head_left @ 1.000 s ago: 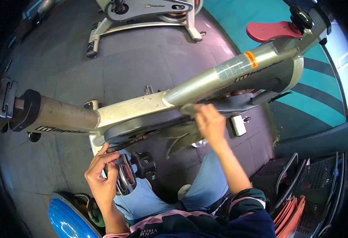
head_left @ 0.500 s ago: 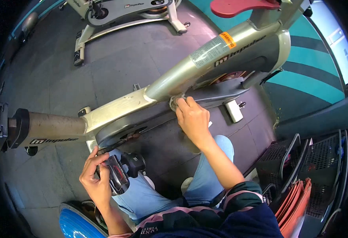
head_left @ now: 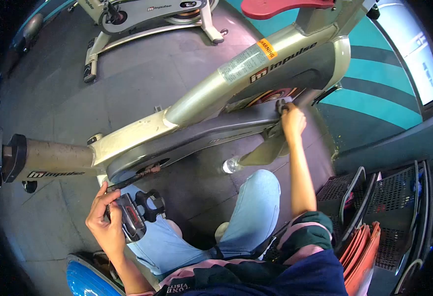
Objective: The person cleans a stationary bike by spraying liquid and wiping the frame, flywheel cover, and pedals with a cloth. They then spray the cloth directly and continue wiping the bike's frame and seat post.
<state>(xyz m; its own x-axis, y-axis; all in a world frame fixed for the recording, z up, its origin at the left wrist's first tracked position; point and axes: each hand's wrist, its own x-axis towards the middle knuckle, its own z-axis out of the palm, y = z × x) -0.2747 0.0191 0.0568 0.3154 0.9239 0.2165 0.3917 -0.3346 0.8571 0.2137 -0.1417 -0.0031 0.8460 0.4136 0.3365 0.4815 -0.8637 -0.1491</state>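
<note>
An exercise bike (head_left: 197,106) with a pale metal frame stretches across the view in front of me. My right hand (head_left: 294,122) reaches to the right end of its dark chain guard (head_left: 197,130). A small grey cloth (head_left: 281,105) is bunched under those closed fingers, against the guard. On the near side, my left hand (head_left: 105,219) is closed around the outer end of the bike's pedal (head_left: 133,217), by the dark crank arm (head_left: 127,181). The pedal's black strap cage hangs beside my knee.
A second bike (head_left: 152,17) stands behind. Black perforated baskets (head_left: 389,197) and orange folder-like sheets (head_left: 362,251) are at the right. A blue dome (head_left: 90,276) lies at lower left. An olive shape (head_left: 263,153) with a whitish end is under the guard; I cannot make it out.
My right hand has moved right with the cloth, from the frame's middle to the guard's far right end. My left hand stays on the pedal. The view has shifted slightly.
</note>
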